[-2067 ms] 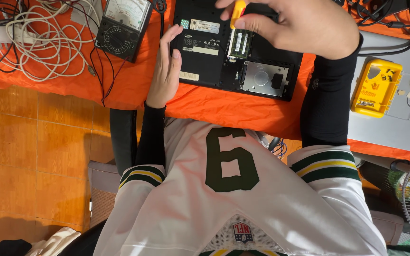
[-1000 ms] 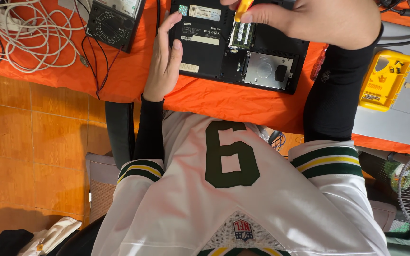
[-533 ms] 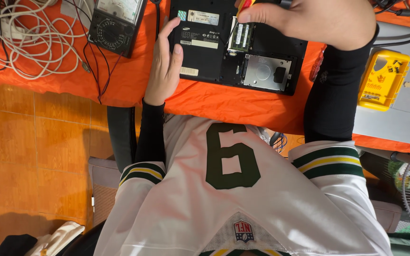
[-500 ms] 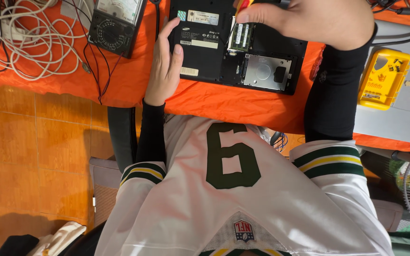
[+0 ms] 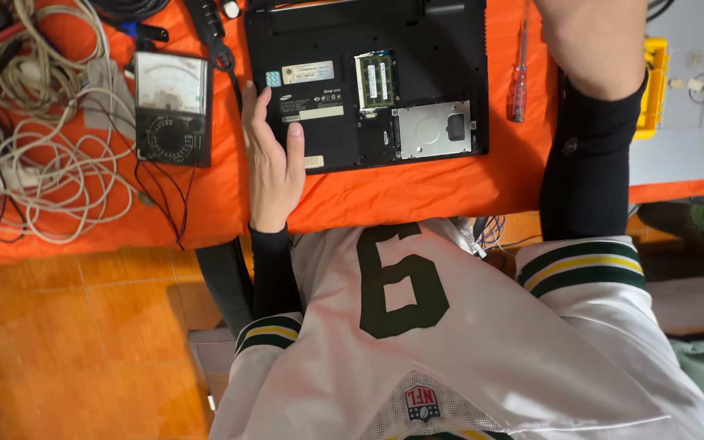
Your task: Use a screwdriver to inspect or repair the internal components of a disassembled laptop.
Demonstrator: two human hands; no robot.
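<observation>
The upturned black laptop (image 5: 364,77) lies on the orange-covered counter (image 5: 417,191) with its bottom covers already off: a green memory module (image 5: 375,79) and the silver hard drive bay (image 5: 433,129) sit exposed, both in place. The left hand (image 5: 273,159) rests flat and open on the laptop's near left corner, fingers spread, gripping nothing. The right hand (image 5: 592,45) reaches past the top edge, so its grip cannot be told. A red-handled screwdriver (image 5: 519,73) lies just beside the laptop's right side, seemingly let go.
</observation>
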